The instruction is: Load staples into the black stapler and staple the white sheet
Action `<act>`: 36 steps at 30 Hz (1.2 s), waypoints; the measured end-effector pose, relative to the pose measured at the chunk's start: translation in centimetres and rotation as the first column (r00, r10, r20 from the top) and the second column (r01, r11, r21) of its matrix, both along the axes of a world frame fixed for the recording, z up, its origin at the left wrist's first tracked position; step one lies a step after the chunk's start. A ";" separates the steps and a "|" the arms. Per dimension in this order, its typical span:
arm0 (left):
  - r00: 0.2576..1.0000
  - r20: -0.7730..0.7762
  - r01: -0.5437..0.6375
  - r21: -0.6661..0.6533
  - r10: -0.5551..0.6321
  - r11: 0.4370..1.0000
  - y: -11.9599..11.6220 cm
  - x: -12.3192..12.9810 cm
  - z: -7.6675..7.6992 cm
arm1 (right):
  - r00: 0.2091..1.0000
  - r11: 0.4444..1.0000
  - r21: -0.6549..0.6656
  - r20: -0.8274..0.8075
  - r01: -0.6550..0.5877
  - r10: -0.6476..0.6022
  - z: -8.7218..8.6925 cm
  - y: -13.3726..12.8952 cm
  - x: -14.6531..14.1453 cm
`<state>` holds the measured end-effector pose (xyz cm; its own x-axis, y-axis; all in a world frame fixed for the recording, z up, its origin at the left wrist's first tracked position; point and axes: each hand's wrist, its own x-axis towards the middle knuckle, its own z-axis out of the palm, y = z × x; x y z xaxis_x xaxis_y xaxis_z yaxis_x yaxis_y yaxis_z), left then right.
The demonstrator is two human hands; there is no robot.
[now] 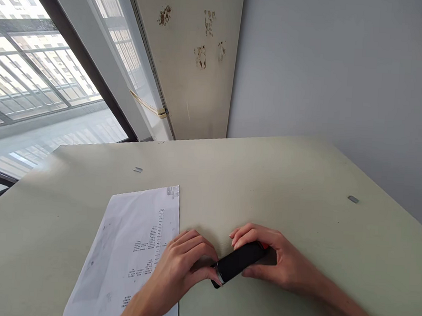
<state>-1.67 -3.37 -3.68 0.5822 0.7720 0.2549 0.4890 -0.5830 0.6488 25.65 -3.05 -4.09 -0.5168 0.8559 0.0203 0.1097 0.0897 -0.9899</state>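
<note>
A black stapler-like object (239,262) with a silvery band near its left end and a bit of red at its right end is held just above or on the table, tilted. My left hand (186,261) pinches its left end between thumb and fingers. Around its right end, the fingers and thumb of my right hand (272,257) are closed. Printed white paper (127,238) lies flat on the table, partly under my left hand and wrist.
The pale table (249,179) carries small grey staple strips (138,169) at the back left and another small grey piece (353,199) at the right. Beyond it stand a glass window, a stained cream panel and a grey wall.
</note>
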 end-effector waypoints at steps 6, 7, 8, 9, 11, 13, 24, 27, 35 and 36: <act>1.000 -0.002 -0.019 0.002 0.019 1.000 -0.2 0.0 0.0 | 1.000 1.000 -0.011 -0.026 0.013 -0.014 -0.2 -0.2 -0.2; 1.000 0.005 -0.016 0.004 0.016 1.000 -0.2 0.0 0.1 | 0.999 1.000 -0.017 -0.034 0.018 -0.018 -0.1 -0.3 -0.2; 1.000 0.013 -0.016 0.003 0.016 1.000 -0.2 0.0 0.1 | 0.999 0.999 -0.027 -0.041 0.024 -0.025 -0.1 -0.3 -0.2; 1.000 0.020 -0.021 0.002 0.020 1.000 -0.2 0.0 0.1 | 0.998 0.999 -0.038 -0.050 0.032 -0.034 -0.1 -0.3 -0.2; 0.999 0.032 -0.036 0.002 0.036 0.999 -0.1 0.0 0.2 | 0.997 0.997 -0.053 -0.063 0.046 -0.050 -0.1 -0.2 -0.1; 0.998 0.022 -0.061 -0.004 0.061 0.998 0.0 0.0 0.3 | 0.996 0.997 -0.055 -0.060 0.057 -0.060 -0.3 -0.1 0.1; 0.883 -0.193 -0.419 0.092 0.429 0.903 2.7 -6.3 2.4 | 0.979 0.984 0.032 0.100 0.175 -0.177 -0.4 0.7 0.6; 0.791 -0.314 -0.491 0.186 0.525 0.851 4.9 -9.5 1.9 | 0.964 0.975 0.051 0.142 0.217 -0.223 0.0 0.7 0.5; 0.699 -0.364 -0.548 0.279 0.615 0.788 8.4 -12.6 -0.7 | 0.943 0.965 0.095 0.208 0.246 -0.261 0.2 1.4 1.2; 0.700 -0.363 -0.548 0.278 0.615 0.789 8.3 -12.3 -0.9 | 0.940 0.963 0.101 0.212 0.250 -0.266 0.2 1.5 1.3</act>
<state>-13.99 4.98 -4.56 0.1011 0.9679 0.2301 0.9586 -0.1566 0.2376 26.97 -1.59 -3.93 -0.2767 0.9610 -0.0038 0.3543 0.0983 -0.9300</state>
